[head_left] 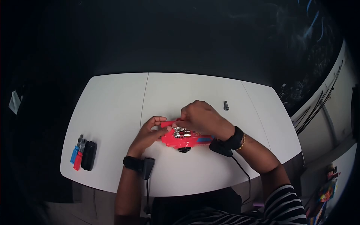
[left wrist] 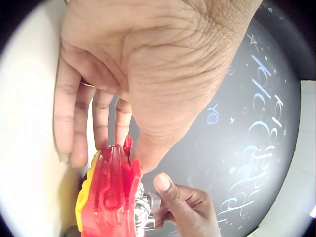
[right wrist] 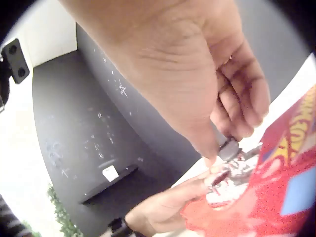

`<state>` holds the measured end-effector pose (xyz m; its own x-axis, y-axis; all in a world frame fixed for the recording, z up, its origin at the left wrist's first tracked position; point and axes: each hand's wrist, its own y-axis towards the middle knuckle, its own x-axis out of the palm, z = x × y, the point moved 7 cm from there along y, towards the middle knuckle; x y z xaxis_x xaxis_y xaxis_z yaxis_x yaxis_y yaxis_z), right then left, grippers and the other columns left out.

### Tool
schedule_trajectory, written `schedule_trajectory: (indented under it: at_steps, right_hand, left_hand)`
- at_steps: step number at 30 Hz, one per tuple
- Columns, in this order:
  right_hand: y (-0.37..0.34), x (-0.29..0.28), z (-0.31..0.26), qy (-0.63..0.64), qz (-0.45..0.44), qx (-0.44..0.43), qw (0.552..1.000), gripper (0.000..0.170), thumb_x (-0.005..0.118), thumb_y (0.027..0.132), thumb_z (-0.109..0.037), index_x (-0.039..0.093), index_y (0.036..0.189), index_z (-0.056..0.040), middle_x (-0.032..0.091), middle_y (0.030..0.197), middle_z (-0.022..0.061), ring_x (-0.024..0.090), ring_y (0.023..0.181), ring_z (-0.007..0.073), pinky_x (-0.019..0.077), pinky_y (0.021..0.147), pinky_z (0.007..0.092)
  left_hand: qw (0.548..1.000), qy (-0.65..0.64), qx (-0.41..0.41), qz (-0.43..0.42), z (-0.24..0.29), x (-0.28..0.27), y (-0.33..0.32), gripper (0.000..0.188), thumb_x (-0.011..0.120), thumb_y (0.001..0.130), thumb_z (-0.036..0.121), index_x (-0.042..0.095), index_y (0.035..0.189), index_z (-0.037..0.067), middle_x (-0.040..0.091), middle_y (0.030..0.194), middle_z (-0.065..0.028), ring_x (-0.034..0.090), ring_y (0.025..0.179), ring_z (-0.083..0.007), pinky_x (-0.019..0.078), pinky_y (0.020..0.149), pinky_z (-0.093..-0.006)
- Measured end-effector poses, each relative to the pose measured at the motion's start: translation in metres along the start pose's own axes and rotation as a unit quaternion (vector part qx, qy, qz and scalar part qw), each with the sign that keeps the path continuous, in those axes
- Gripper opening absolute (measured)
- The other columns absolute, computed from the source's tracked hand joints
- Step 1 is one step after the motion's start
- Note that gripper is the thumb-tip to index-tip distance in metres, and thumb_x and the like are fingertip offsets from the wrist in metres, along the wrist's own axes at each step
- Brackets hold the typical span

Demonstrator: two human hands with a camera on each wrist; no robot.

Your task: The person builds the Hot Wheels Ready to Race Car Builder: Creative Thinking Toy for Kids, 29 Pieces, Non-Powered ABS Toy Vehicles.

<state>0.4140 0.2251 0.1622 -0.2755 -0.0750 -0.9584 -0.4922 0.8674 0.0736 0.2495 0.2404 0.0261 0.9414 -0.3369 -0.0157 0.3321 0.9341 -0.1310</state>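
Note:
A red toy car (head_left: 198, 141) with a shiny chrome engine (head_left: 181, 133) and a black wheel (head_left: 183, 150) sits at the middle of the table. My left hand (head_left: 147, 132) grips its left end, thumb on the upper side and fingers behind, as the left wrist view shows. Yellow plastic (left wrist: 83, 197) runs along the car's underside. Over the engine, my right hand (head_left: 204, 117) pinches a small grey cylindrical piece (right wrist: 228, 149) between thumb and fingertips, right at the chrome parts. Yellow lettering (right wrist: 298, 129) marks the car's side.
A small dark metallic piece (head_left: 225, 105) lies at the back right of the white table (head_left: 112, 112). On the left are a blue-handled tool (head_left: 74, 154), a red-handled tool (head_left: 78, 161) and a black case (head_left: 89, 155). A cable (head_left: 243, 172) hangs from the right wrist camera.

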Motion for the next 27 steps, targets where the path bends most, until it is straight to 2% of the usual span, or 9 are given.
schedule_trajectory:
  at_steps: [2,5,7,10,16,19,21,24,27]
  right_hand:
    - [0.002,0.004,0.003,-0.102,0.064,0.009,0.993,0.046,0.072,0.093,-0.044,0.072,0.066,-0.0054,0.067,0.067,0.0178,0.069,0.068,0.0363,0.0566,0.07,0.0438]
    - [0.0,-0.003,0.005,-0.128,0.064,0.034,0.989,0.038,0.071,0.095,-0.037,0.075,0.076,-0.0042,0.069,0.073,0.0176,0.069,0.074,0.035,0.0567,0.074,0.0423]
    - [-0.006,-0.013,-0.004,0.009,0.128,-0.084,0.988,0.028,0.071,0.097,-0.033,0.079,0.093,-0.0062,0.074,0.084,0.0122,0.073,0.082,0.0285,0.0576,0.08,0.0377]
    - [-0.008,0.002,-0.002,0.05,-0.013,-0.081,0.995,0.024,0.072,0.096,-0.027,0.078,0.107,-0.0065,0.075,0.101,0.0142,0.072,0.092,0.029,0.0561,0.087,0.0389]
    - [-0.003,0.0,-0.001,-0.104,0.063,-0.009,0.993,0.033,0.075,0.089,-0.032,0.073,0.07,-0.0047,0.067,0.067,0.0126,0.07,0.078,0.0298,0.0563,0.074,0.0402]
    - [-0.001,-0.002,0.009,-0.097,0.028,0.067,0.993,0.025,0.073,0.091,-0.027,0.076,0.081,-0.0046,0.072,0.078,0.0127,0.071,0.085,0.0301,0.0567,0.08,0.0399]
    - [-0.006,-0.008,-0.003,0.024,0.078,-0.125,0.989,0.015,0.074,0.093,-0.018,0.079,0.101,-0.0066,0.075,0.095,0.0098,0.072,0.09,0.0269,0.0561,0.085,0.0368]
    - [-0.005,0.009,-0.004,0.037,-0.039,-0.134,0.99,0.023,0.076,0.089,-0.01,0.077,0.112,-0.008,0.074,0.108,0.0086,0.071,0.098,0.0276,0.0551,0.09,0.0373]
    - [0.001,0.013,-0.004,0.03,-0.009,-0.12,0.992,0.025,0.077,0.086,-0.009,0.077,0.111,-0.0077,0.075,0.1,0.0099,0.073,0.093,0.0283,0.0563,0.086,0.0374]
  left_hand:
    - [1.0,-0.005,0.009,-0.021,0.0,-0.001,0.002,0.06,0.083,0.089,0.038,0.058,0.135,0.007,0.065,0.124,-0.0049,0.066,0.092,-0.0129,0.0566,0.081,-0.0297]
    - [1.0,0.009,0.001,-0.008,0.001,-0.002,0.001,0.059,0.082,0.089,0.036,0.059,0.136,0.007,0.066,0.124,-0.0047,0.066,0.09,-0.0114,0.0566,0.082,-0.03]
    - [1.0,0.003,-0.004,-0.009,0.002,-0.001,0.002,0.059,0.082,0.09,0.035,0.059,0.136,0.007,0.066,0.123,-0.0047,0.066,0.089,-0.0113,0.0567,0.083,-0.0306]
    - [1.0,-0.008,0.0,-0.021,-0.004,0.0,0.003,0.059,0.081,0.091,0.036,0.058,0.136,0.007,0.065,0.122,-0.005,0.067,0.089,-0.0118,0.0568,0.085,-0.0319]
    - [1.0,0.013,-0.009,-0.002,0.007,0.001,-0.002,0.058,0.08,0.091,0.037,0.058,0.135,0.006,0.063,0.123,-0.0062,0.068,0.091,-0.013,0.057,0.086,-0.032]
    - [1.0,0.012,-0.016,-0.011,0.006,0.001,-0.001,0.059,0.081,0.09,0.039,0.059,0.135,0.006,0.062,0.123,-0.0064,0.068,0.092,-0.0134,0.0569,0.086,-0.0322]
    - [1.0,0.009,-0.015,-0.015,0.005,0.001,0.0,0.06,0.081,0.09,0.039,0.059,0.135,0.006,0.062,0.123,-0.0061,0.068,0.092,-0.0131,0.057,0.086,-0.0321]
    - [1.0,0.014,-0.008,-0.016,0.006,0.0,0.0,0.06,0.081,0.09,0.04,0.059,0.135,0.007,0.063,0.122,-0.0053,0.068,0.091,-0.0118,0.0572,0.085,-0.0314]
    - [1.0,0.023,-0.011,-0.011,0.006,0.0,-0.001,0.061,0.081,0.09,0.04,0.059,0.135,0.007,0.063,0.123,-0.0046,0.067,0.09,-0.0106,0.0569,0.084,-0.0314]
